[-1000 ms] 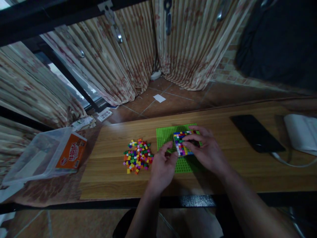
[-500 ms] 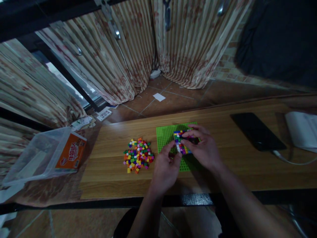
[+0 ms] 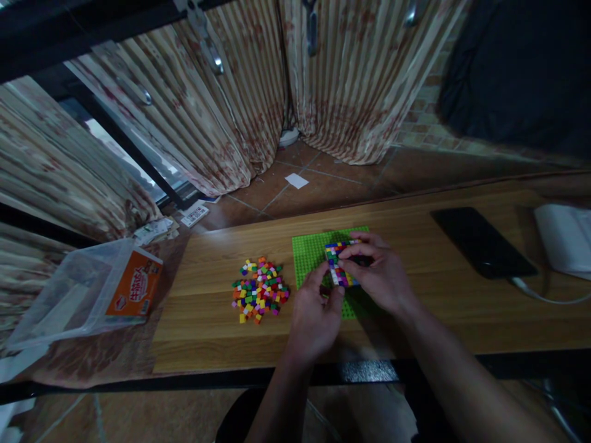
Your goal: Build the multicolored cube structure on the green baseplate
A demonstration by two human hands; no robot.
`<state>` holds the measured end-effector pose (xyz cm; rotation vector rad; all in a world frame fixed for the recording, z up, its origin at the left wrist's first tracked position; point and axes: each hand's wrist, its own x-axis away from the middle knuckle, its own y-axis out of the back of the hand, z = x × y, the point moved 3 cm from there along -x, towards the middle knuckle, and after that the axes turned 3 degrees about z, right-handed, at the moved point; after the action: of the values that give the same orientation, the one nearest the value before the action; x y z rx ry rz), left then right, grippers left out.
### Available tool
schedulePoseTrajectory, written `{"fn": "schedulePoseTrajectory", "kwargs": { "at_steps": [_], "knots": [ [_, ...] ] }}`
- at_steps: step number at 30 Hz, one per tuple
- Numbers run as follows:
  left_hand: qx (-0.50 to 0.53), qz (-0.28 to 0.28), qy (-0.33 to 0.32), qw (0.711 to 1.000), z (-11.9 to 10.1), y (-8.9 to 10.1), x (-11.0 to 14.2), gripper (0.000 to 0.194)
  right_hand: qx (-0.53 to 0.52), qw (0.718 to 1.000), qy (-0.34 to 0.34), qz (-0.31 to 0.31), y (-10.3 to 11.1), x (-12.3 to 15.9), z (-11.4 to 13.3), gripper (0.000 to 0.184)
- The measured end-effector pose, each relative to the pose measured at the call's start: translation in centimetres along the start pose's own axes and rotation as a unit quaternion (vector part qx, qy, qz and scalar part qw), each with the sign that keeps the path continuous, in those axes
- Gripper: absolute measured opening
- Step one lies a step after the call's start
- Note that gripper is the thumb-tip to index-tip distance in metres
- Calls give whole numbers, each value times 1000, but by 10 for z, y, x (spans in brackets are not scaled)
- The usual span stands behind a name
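A block of small multicoloured toy bricks (image 3: 333, 275) sits over the green studded baseplate (image 3: 305, 247), partly covered by my fingers. My left hand (image 3: 318, 311) is closed at its near left side, with thumb and fingers against its edge. From the right, my right hand (image 3: 382, 272) reaches over the bricks, its thumb and index finger pinched together above the top. Whatever lies between those fingertips is too small to make out. Left of the baseplate, a loose pile of coloured bricks (image 3: 261, 292) lies on the wooden table (image 3: 203, 332).
On the table's right side lie a black phone (image 3: 482, 243) with a white cable (image 3: 549, 300) and a white object (image 3: 563, 237). A clear plastic bin (image 3: 69, 295) with an orange label stands past the left end. Curtains (image 3: 240, 92) hang behind.
My left hand has shifted slightly right along the near edge of the brick block. My right hand stays nearly in place over the bricks. The view has moved a little.
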<state>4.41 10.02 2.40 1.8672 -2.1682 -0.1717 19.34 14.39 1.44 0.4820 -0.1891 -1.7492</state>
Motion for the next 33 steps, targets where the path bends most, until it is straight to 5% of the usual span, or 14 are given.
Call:
{"fn": "schedulePoseTrajectory", "kwargs": {
  "at_steps": [13,20,33],
  "knots": [
    [-1,5,3,1000,5,2,-2,44,-105,994,-10,-19,9,-2,-6,11],
    [41,-62,10,997,6,19,-4,35,-103,989,-15,-101,15,2,-1,13],
    [166,-217,-40,961,-4,61,-4,18,-25,980,143,-138,10,26,37,6]
  ]
}}
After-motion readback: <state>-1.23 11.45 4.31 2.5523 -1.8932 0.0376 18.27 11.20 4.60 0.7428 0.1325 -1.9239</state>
